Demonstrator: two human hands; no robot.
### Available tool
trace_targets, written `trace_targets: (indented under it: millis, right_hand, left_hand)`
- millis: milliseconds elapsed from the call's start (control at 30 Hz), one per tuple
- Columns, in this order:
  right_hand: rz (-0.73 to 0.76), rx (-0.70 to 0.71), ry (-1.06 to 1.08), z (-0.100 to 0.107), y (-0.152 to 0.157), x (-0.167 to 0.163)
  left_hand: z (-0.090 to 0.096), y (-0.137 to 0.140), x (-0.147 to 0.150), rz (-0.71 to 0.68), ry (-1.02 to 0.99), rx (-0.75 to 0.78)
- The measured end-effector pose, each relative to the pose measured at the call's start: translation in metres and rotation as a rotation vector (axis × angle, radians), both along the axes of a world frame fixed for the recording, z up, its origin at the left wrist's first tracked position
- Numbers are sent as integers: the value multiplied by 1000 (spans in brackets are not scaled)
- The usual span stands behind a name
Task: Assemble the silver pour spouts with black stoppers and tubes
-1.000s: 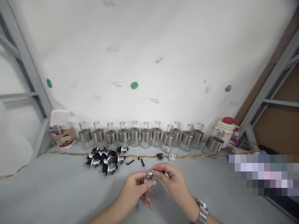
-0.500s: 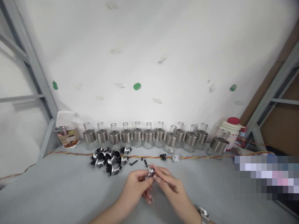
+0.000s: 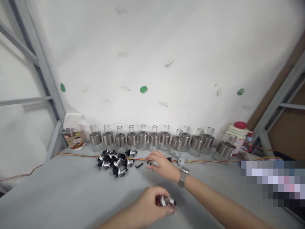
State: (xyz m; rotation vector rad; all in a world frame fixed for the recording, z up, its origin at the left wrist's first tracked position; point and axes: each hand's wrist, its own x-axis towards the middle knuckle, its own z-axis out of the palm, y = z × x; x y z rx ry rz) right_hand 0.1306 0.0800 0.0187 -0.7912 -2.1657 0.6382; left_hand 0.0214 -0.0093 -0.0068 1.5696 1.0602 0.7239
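My left hand (image 3: 152, 203) is closed around a silver-and-black pourer top (image 3: 166, 201), low over the front of the table; the fingers hide part of it. Farther out, my right hand (image 3: 162, 165) reaches over the small black parts (image 3: 149, 163), its fingers spread and thumb apart, with nothing visible in them. Just left of its fingertips lies a bent black strip (image 3: 139, 165). A pile of silver-and-black pourer tops (image 3: 116, 162) sits further left. Behind my right wrist are a black piece (image 3: 169, 159) and a round white-grey cap (image 3: 181, 161).
Several glass bottles with steel sleeves (image 3: 143, 136) stand in a row along the white wall. A twisted red-yellow wire (image 3: 209, 161) crosses the grey table (image 3: 71, 187). A drink cup (image 3: 73, 138) stands at the left, a red-lidded white jar (image 3: 238, 135) at the right.
My hands have parted. The left has drawn nearer and right with the pourer top; the right has let go of it and moved forward to the small black parts. The view has shifted slightly.
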Motion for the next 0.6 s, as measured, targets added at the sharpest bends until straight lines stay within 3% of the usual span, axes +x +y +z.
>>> trace_targets:
  millis: [133,267,467,600]
  right_hand:
    - [6,45,-7,-10,8,-28]
    - [-28,44,35,-19,4,-46]
    - [-125,-60,153,-8,-5,-29]
    - [-176,-193,230,-3,-15,6]
  left_hand:
    - [-2,-2,-2,-77,17,70]
    - [-11,1,-4,-52,72,103]
    - [-13,6,-7,98,173,186]
    - [-13,8,-6,128,17,-57]
